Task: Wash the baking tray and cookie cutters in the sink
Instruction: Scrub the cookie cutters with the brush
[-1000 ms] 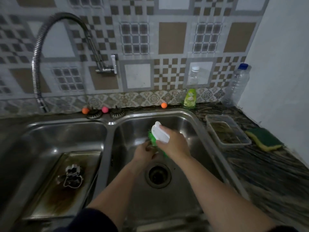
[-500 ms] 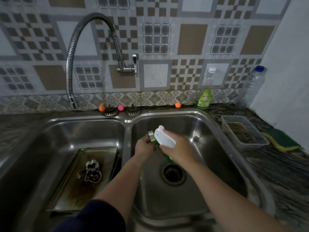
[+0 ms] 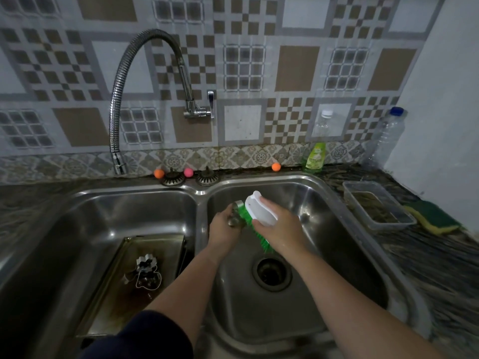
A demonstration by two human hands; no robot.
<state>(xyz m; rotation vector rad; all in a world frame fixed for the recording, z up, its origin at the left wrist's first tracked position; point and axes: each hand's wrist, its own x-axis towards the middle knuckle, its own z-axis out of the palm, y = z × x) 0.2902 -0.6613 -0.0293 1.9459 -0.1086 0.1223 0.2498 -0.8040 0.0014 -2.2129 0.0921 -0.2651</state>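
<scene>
Right now we are scrubbing one cookie cutter [image 3: 235, 213] over the right basin of the double sink [image 3: 357, 257], near the middle of the frame. Our left hand [image 3: 225, 229] is pinching the small metal cutter, fingers curled round it, and is tilting it toward the brush so that the bristles can reach its edge. Our right hand [image 3: 281, 226] is clenching the white back of the scrubbing brush [image 3: 260, 212], and the green bristles are pressing against the cutter. We are holding both above the open drain [image 3: 272, 273], probably so that dirt and drips fall straight into it.

The baking tray [image 3: 124, 294] is lying in the left basin, at the lower left of the frame, stained brown and seemingly not yet washed. More cookie cutters [image 3: 145, 272] are resting on it, one flower-shaped and one bear-shaped; we are judging that they are waiting there for their turn.

The flexible tap [image 3: 118, 107] is hanging over the left side, and we are seeing no water running from it. A green dish soap bottle [image 3: 315, 156] is standing on the desk [image 3: 427, 244] behind the sink, and a sponge [image 3: 432, 220] is lying just beside a clear plastic container [image 3: 375, 206] at the right, within reach for the tray.

We are judging the task to be in its early part.
</scene>
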